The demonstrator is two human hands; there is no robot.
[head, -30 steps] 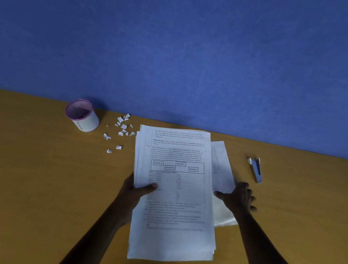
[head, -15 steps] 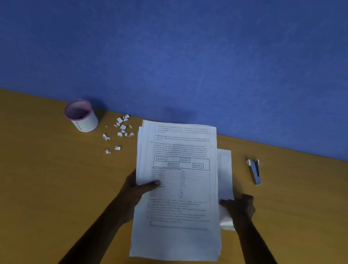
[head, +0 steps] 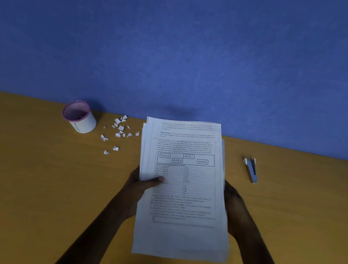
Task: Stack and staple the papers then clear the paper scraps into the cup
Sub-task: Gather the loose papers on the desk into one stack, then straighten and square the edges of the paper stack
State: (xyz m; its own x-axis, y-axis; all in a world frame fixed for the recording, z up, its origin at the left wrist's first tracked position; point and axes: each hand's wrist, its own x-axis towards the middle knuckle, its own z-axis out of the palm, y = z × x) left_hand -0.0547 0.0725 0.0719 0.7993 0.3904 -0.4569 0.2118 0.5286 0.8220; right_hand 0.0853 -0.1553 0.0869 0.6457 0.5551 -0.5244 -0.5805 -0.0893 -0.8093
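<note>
A stack of printed papers (head: 183, 189) is held above the middle of a yellow-brown counter (head: 21, 174), its top sheet showing lines of text and a diagram of boxes labelled Block A to Block D. The sheets are not squared up: edges fan out along the left side and at the near corner. The person's left hand (head: 135, 186) grips the stack at its left edge, thumb (head: 157, 179) pressed on the top page and fingers out of sight beneath. The right hand (head: 233, 200) meets the stack's right edge, but its fingers are hidden behind the sheets, so it cannot be told whether it grips or merely steadies the paper. To the left of the stack, small white paper scraps (head: 119, 132) lie scattered on the counter. Beyond them, further left, stands a white cup (head: 79, 117) with a pink rim, tilted in this wide-angle view. To the right, well apart from the papers, a blue-grey stapler (head: 251, 170) lies flat. A blue wall (head: 184, 40) rises behind the counter.
</note>
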